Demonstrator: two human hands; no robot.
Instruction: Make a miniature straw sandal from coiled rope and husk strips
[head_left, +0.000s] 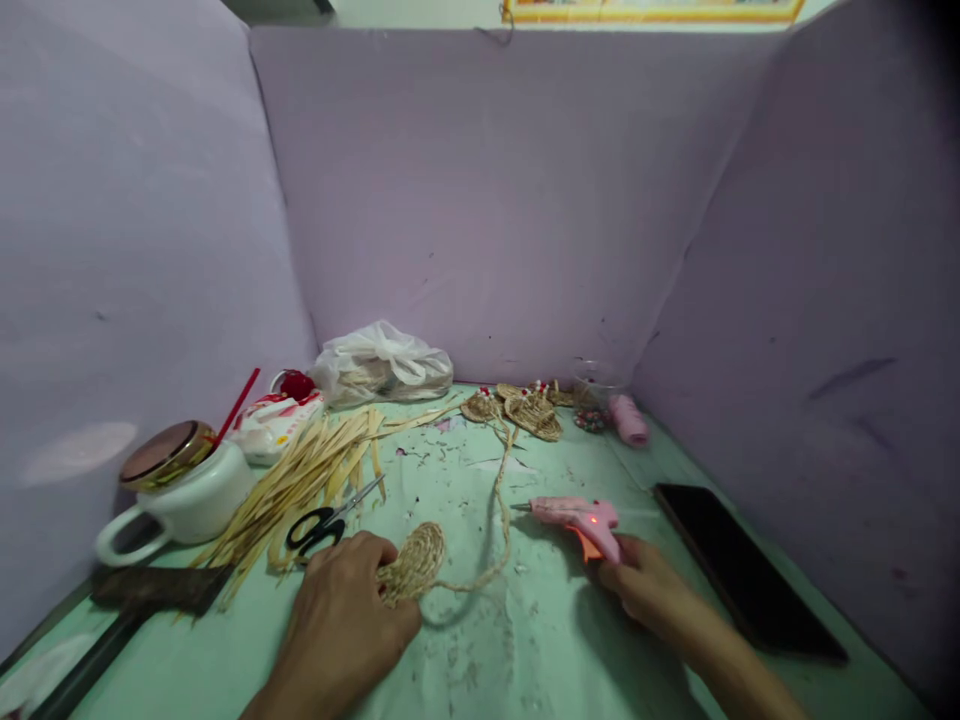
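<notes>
Head view: a coil (421, 553) of plaited fibre lay near the front of the table (555, 650), left of centre, clasped between the thumb and fingers of the left hand (349, 605). Its lower end was hidden by that hand. From its right side a cord (505, 515) ran out over the tabletop and back to the beaded pieces (531, 412), where its far end could not be made out. To the right, the right hand (637, 582) was closed round the handle of a pink glue gun (574, 513), its light lit and its nozzle directed leftward, near the cord but well apart from the coil; whether the trigger was pressed could not be told.

The step in hand appeared to be the fixing of cord to coil with glue. The next move seemed to call for a steady left grip, the nozzle brought to the coil's edge, and the cord laid against the glue while hot, with fingers kept clear of the tip.

Farther out, scissors (324, 527) and straw strips (311, 465) lay to the left, a hammer (161, 590) before the mug (206, 497); a spool (628, 420) and a phone (742, 565) lay to the right.
</notes>
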